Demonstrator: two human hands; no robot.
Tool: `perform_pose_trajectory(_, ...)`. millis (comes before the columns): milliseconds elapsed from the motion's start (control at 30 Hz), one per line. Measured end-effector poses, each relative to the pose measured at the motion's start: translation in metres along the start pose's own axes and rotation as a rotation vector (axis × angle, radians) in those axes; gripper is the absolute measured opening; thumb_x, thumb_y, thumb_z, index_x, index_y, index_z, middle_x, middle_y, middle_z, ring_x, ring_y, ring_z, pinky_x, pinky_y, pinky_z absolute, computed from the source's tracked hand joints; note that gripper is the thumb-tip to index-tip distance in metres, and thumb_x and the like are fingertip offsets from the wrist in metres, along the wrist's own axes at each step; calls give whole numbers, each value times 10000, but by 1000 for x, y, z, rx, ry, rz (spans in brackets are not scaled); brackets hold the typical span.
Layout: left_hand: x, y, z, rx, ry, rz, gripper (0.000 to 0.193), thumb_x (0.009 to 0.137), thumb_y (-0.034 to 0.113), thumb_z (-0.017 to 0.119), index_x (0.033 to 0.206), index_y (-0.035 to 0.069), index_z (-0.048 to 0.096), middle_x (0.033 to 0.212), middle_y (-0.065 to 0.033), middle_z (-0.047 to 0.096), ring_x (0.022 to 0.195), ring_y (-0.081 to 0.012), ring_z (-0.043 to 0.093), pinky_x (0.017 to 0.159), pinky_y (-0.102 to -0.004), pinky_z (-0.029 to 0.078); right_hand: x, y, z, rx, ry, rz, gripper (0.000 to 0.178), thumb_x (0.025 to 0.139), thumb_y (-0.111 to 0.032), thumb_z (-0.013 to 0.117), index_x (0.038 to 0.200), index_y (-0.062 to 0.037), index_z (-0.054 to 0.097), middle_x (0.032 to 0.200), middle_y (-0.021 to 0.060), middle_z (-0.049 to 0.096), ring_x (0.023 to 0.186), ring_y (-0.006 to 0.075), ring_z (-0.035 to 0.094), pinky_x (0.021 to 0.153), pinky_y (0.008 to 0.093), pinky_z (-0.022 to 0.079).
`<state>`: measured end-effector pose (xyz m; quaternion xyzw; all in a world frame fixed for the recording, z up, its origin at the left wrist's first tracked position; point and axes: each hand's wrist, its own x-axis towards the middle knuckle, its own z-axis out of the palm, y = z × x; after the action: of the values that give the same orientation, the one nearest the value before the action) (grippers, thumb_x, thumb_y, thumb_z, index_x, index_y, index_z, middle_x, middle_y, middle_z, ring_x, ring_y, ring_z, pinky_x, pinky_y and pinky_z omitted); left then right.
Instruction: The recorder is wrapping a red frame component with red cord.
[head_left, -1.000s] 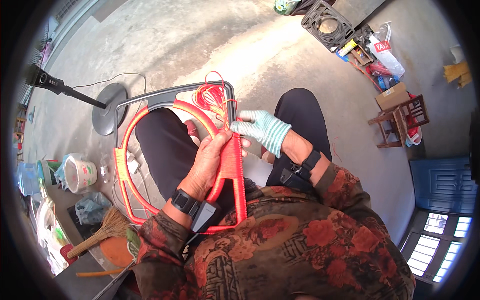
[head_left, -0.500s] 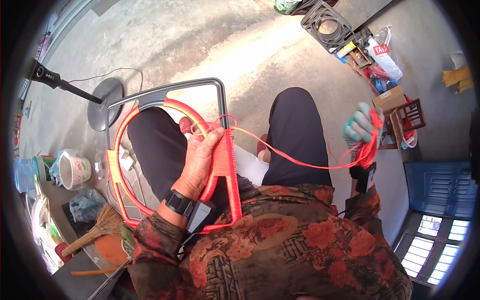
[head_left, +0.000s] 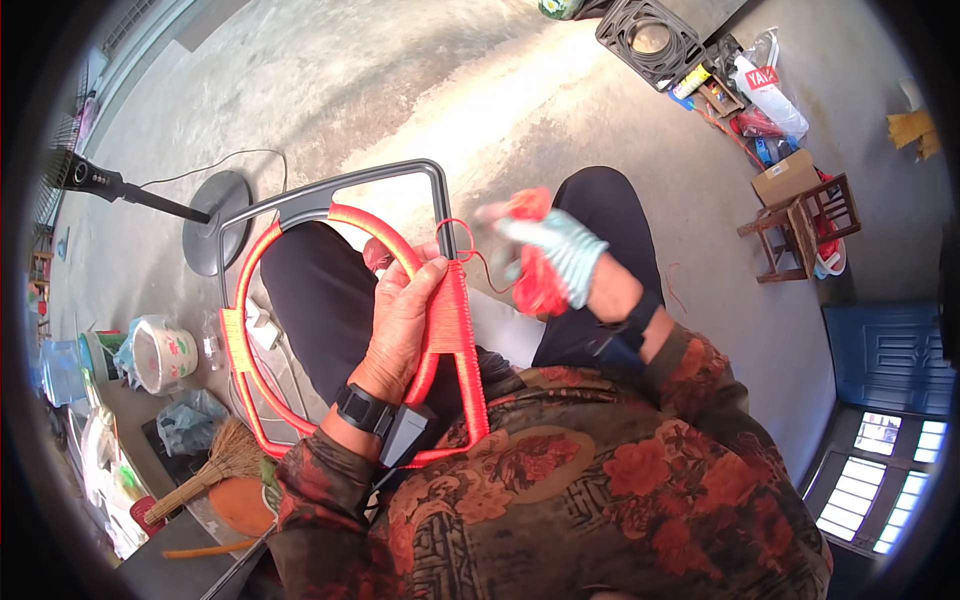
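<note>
Two hands on this one: my left hand clamps the orange-wrapped frame across my lap, its long bar running toward my chest. My gloved right hand has its grip closed on a bundle of red cord, just right of the bar, with a thin strand leading across to it

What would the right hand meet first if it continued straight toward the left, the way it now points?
Probably the grey metal frame, where the orange cord is wrapped. The right hand carries an orange cord bundle; depth is unclear.
</note>
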<state>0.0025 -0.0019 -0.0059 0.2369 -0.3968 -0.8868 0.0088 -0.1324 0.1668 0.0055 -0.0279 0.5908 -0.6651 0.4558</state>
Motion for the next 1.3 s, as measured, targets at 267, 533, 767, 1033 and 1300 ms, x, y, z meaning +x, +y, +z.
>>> perform_pose_trajectory(267, -5, 6, 4, -40, 14, 25, 144, 912, 90, 590, 1041, 43, 549, 879, -75, 652, 714, -146, 648, 636, -259, 557, -36, -14, 4, -447, -137, -119, 313, 926, -298, 532, 828, -7, 595, 659, 50, 586, 530, 112, 554, 524, 231, 456)
perform_pose_trajectory(533, 4, -11, -3, 36, -31, 75, 72, 900, 106, 635, 922, 55, 589, 788, -51, 647, 644, -110, 626, 574, -237, 531, -41, -30, 63, -312, -330, -231, 340, 928, -346, 557, 781, -40, 566, 610, 18, 552, 480, 76, 476, 452, 225, 395)
perform_pose_trajectory(767, 2, 0, 3, -54, 33, -26, 92, 917, 141, 608, 909, 50, 599, 763, -42, 647, 618, -110, 621, 548, -232, 521, -29, -27, -8, -636, 401, -309, 380, 919, -408, 565, 1051, -56, 622, 797, 58, 637, 584, 101, 575, 483, 242, 471)
perform_pose_trajectory(1033, 2, 2, 3, -28, 81, -12, 257, 881, 145, 616, 1080, 6, 533, 845, -79, 626, 660, -154, 624, 583, -274, 537, -53, -7, 7, -611, -533, 125, 319, 927, -299, 522, 1120, -55, 594, 879, 87, 671, 638, 161, 640, 614, 282, 522)
perform_pose_trajectory(1300, -3, 4, 7, 102, 77, -6, 387, 887, 178, 599, 1197, 46, 407, 936, -88, 562, 783, -176, 625, 692, -312, 548, 24, 17, 52, 370, -99, 222, 491, 1009, -407, 347, 1218, 10, 498, 1095, 111, 625, 944, 217, 622, 817, 358, 500)
